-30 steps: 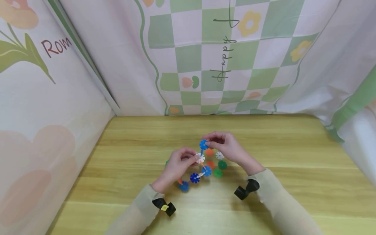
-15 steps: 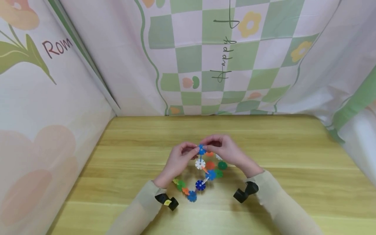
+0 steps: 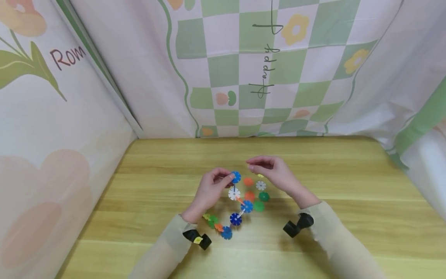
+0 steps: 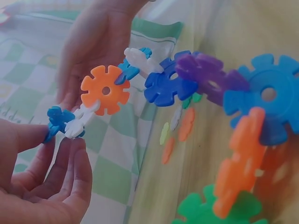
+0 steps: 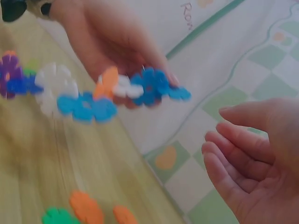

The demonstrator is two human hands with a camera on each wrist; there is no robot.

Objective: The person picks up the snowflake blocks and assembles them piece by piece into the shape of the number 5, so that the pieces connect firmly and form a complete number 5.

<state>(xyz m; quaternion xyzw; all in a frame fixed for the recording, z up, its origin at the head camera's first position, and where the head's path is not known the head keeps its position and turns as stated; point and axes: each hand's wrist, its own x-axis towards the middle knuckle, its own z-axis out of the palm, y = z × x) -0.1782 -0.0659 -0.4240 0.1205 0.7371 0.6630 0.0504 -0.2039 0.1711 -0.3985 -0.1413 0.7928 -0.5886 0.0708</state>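
My left hand (image 3: 213,190) pinches the blue notched disc (image 3: 236,177) at the upper end of a chain of interlocking snowflake discs. Below it hang a white disc (image 3: 234,194), an orange one, a lighter blue disc (image 3: 246,206) and a dark blue disc (image 3: 235,219). A purple disc (image 4: 205,74) links on to another blue disc (image 3: 226,233), and orange, green and yellow discs trail back toward the left wrist. My right hand (image 5: 261,158) is apart from the chain, its fingers loosely bent with nothing between thumb and fingertips.
Loose discs lie on the wooden table (image 3: 331,174) under and beside the right hand: two orange (image 3: 249,196), a white one (image 3: 261,185), two green (image 3: 263,197) and a yellow one (image 3: 260,176). A patterned curtain (image 3: 268,77) stands at the table's back edge.
The left hand has shifted from the white disc up to the blue end disc. The right hand has let go of that blue disc and moved away to the right.
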